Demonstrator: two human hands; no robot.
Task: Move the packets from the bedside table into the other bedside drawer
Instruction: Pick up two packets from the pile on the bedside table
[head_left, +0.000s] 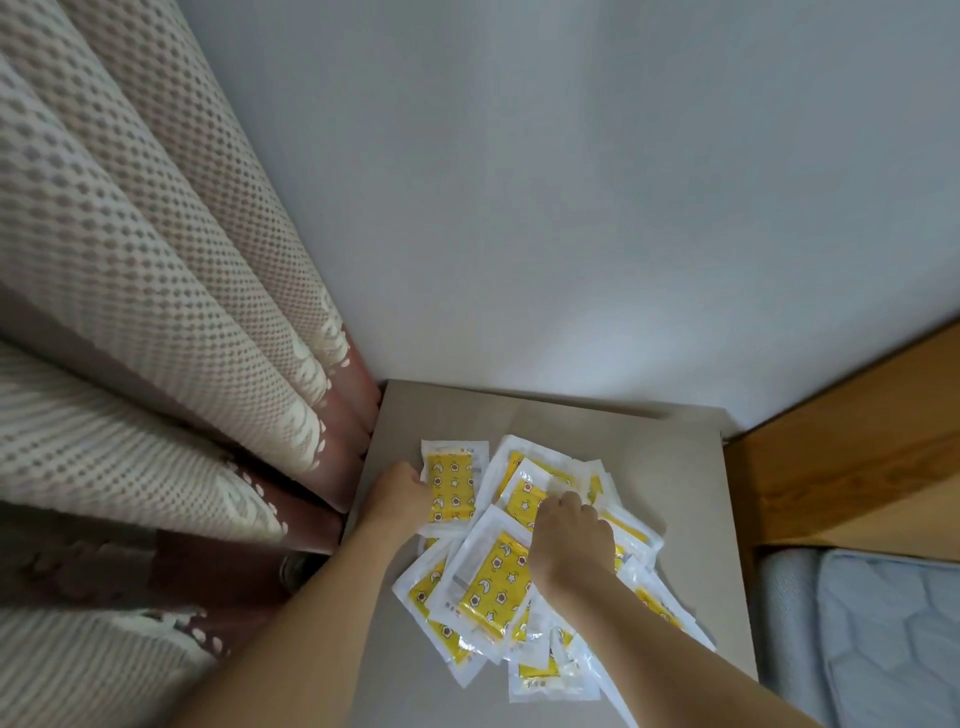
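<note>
- A loose, overlapping heap of yellow-printed packets (498, 571) in clear wrappers is spread over the grey table (675, 483), which is set in the corner by the wall.
- The left hand (402, 493) is laid at the heap's left edge, against one packet (451, 486); whether its fingers are closed on it cannot be told.
- The right hand (569, 535) is pressed onto the middle of the heap, its fingers curled down among the packets; a grip cannot be confirmed.
- A patterned curtain (156, 312) hangs to the left, and a bed (883, 623) is seen to the right.
</note>
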